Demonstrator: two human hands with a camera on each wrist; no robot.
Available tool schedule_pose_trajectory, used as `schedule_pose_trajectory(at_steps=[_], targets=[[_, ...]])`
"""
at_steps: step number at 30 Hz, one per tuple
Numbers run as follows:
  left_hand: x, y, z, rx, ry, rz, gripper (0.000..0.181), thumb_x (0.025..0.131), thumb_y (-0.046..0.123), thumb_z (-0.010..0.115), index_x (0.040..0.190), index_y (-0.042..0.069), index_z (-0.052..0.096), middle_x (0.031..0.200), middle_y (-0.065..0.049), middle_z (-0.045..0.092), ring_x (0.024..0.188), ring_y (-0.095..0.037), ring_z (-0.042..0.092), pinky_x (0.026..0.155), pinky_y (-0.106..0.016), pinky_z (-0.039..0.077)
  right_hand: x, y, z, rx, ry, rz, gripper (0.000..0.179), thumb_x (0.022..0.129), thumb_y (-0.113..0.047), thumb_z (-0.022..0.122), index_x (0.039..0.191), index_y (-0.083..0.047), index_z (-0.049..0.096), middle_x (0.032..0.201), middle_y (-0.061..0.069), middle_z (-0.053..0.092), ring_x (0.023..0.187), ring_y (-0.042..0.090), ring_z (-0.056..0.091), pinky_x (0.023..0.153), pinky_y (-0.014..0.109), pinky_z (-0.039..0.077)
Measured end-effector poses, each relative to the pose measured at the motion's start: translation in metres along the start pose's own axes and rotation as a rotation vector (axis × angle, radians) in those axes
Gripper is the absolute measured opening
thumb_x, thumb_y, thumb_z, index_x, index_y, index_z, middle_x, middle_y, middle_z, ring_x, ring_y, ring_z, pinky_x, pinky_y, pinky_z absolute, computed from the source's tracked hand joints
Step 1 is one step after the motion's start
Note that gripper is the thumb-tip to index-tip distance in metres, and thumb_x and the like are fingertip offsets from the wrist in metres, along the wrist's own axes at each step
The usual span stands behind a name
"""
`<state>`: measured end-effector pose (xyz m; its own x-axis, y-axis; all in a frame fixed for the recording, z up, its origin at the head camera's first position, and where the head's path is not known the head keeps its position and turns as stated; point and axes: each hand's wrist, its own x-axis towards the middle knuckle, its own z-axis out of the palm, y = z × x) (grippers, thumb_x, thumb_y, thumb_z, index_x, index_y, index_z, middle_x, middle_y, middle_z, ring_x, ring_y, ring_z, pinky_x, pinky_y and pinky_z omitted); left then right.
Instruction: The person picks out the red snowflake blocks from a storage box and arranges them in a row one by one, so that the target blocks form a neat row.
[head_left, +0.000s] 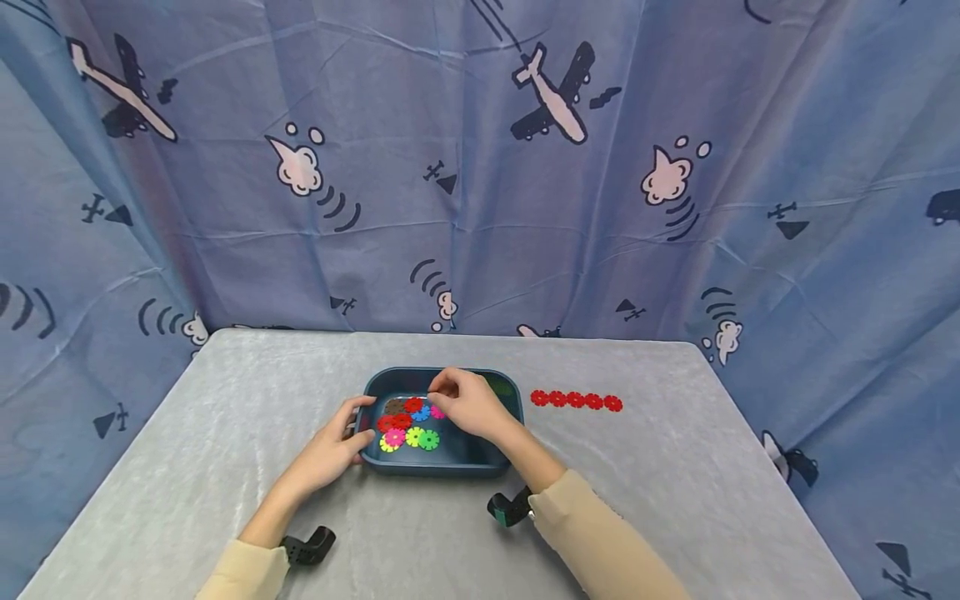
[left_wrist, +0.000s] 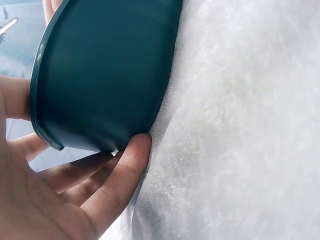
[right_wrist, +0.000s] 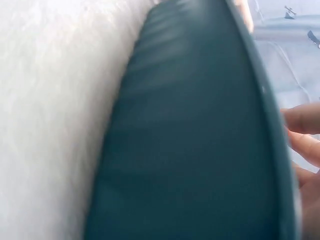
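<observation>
A dark teal plastic tray (head_left: 465, 468) rests on the table with colourful notched plastic discs inside, mostly toward its left half. At its left end my left hand (head_left: 335, 446) grips the tray, thumb and forefinger at the rim. In the left wrist view, other fingers (left_wrist: 117, 187) lie against the outer wall. Over the tray's interior is my right hand (head_left: 471, 406), fingers bent down close above a pink disc (head_left: 438, 412). I cannot tell whether its fingertips pinch a disc. Near them lie a red disc (head_left: 413, 405) and a blue disc (head_left: 421, 413).
Right of the tray, several red discs (head_left: 575, 400) form a nearly straight row on the pale cloth-covered table (head_left: 675, 483). A blue curtain (head_left: 480, 208) printed with planes hangs behind and at both sides. Green discs (head_left: 498, 385) show at the tray's far right corner.
</observation>
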<state>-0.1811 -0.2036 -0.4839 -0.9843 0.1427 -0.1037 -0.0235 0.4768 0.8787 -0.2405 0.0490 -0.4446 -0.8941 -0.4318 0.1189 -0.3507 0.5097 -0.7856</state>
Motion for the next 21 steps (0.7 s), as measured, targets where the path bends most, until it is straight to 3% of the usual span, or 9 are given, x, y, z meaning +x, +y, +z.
schedule_pose_trajectory(at_steps=[13,21], targets=[[0.002,-0.001,0.002,-0.008,0.003,-0.002,0.053,0.103,0.018,0.057,0.153,0.019,0.039,0.152,-0.028,0.039,0.112,-0.031,0.061,0.075,-0.035,0.055,0.020,0.004,0.038,-0.046,-0.101,0.021,0.011,0.096,-0.014,0.070,0.104,-0.006,0.069,0.083,-0.001,0.061,0.069,0.013,0.055,0.061,0.025,0.048],[0.000,-0.001,0.001,-0.014,0.002,0.004,0.053,0.103,0.017,0.057,0.152,0.019,0.039,0.149,-0.027,0.042,0.104,-0.027,0.062,0.074,-0.034,0.055,0.029,0.008,0.052,-0.152,-0.141,0.047,0.013,0.094,-0.016,0.074,0.100,-0.008,0.067,0.084,-0.001,0.058,0.075,0.013,0.054,0.067,0.027,0.047]])
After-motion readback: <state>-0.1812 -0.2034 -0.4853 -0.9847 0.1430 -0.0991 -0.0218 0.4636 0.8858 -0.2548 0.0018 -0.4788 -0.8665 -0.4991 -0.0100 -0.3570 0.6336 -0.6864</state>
